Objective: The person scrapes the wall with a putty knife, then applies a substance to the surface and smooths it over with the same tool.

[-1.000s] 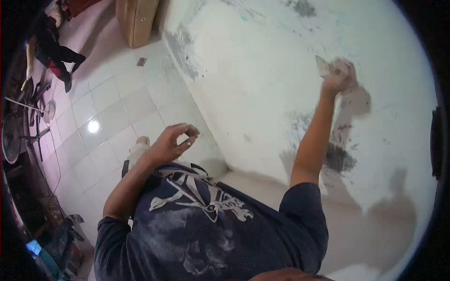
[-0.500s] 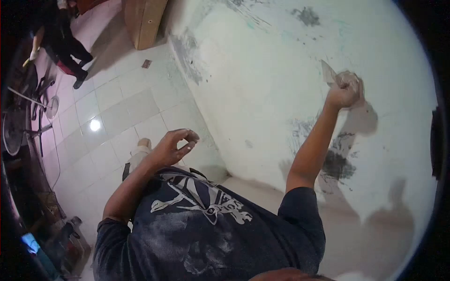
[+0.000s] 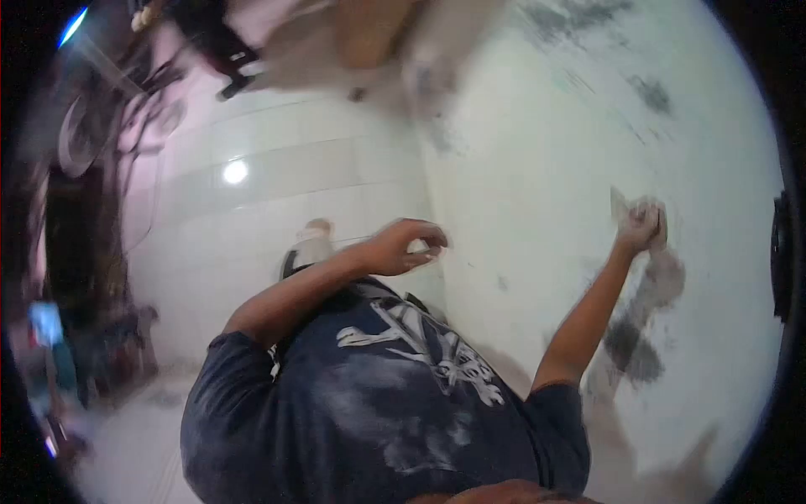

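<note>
My right hand (image 3: 643,227) is a closed fist against the pale wall (image 3: 537,185), at the right of the view. A thin, flat, pale scraper-like blade (image 3: 618,202) sticks out of it to the left, its outer edge wider than the part by the fingers. My fist hides the rest of this tool. In front of my body, my left hand (image 3: 410,247) hangs in the air with loosely curled fingers. A gap shows between thumb and fingers, and nothing is in them. Dust whitens the front of my dark shirt (image 3: 369,403).
Dark smudged patches (image 3: 634,349) mark the wall below my right hand. A brown board-like object (image 3: 369,34) stands by the wall's far end. Another person in dark clothes (image 3: 214,38) is on the tiled floor (image 3: 294,168). Stands and round fan-like shapes (image 3: 80,134) line the left side.
My view has turned, so the floor, wall and other person have shifted in the picture. My right hand stays at the wall with the blade; my left hand keeps its loose curl.
</note>
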{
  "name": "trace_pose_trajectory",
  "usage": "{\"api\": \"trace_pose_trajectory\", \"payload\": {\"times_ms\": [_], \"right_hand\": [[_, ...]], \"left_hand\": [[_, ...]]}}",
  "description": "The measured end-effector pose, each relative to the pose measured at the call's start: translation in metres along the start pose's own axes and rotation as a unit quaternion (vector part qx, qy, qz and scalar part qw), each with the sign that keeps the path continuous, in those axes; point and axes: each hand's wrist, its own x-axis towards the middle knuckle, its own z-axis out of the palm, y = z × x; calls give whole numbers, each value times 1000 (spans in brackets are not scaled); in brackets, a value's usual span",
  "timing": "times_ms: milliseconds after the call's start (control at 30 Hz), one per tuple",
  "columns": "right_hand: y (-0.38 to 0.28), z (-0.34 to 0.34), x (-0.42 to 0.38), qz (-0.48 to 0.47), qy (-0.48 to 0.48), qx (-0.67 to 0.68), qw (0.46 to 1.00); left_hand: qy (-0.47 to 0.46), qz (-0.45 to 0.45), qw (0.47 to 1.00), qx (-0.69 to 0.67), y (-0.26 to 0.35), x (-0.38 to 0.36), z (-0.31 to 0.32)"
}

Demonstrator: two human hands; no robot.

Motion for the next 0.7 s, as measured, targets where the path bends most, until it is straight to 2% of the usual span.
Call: {"api": "trace_pose_trajectory", "payload": {"times_ms": [33,67,100,167,200,233,267,300,333,367,400,500,567,633,700], "right_hand": [[13,1,-33,12,-46,-6,999],[20,11,-70,-14,-103,-106,989],[46,18,-101,19,-92,-125,988],[123,-19,-156,121,-207,-169,956],[161,-33,-197,124,-197,-159,959],[175,-44,-233,120,-266,-260,920],[166,-24,-260,201,-301,-321,875],[205,-54,-298,185,-342,-398,831],[205,-64,-335,207,-359,-424,805],[208,-71,-364,312,-384,-427,757],[315,-165,-439,433,-333,-355,759],[259,-177,-446,421,-312,-364,770],[253,-185,-447,400,-297,-369,784],[252,-184,-449,380,-275,-371,801],[242,-190,-459,366,-243,-377,816]], "left_hand": [[4,24,1000,7,-6,-2,3],[25,19,1000,-4,0,-5,5],[-6,3,1000,2,-3,-3,3],[-7,-20,1000,9,1,-7,4],[-11,-18,1000,16,-1,-9,10],[-20,-12,999,23,-4,-9,15],[-20,-25,999,13,-2,-6,1],[-25,-33,999,4,2,-11,6],[-24,-34,999,16,1,-13,10],[-26,-35,999,20,1,-14,11],[-41,-39,998,15,2,-14,14],[-76,-47,996,24,-2,-15,25],[-115,-29,991,68,4,-12,24],[-119,-13,990,68,5,-11,22],[-93,-48,994,36,2,-8,25]]}}
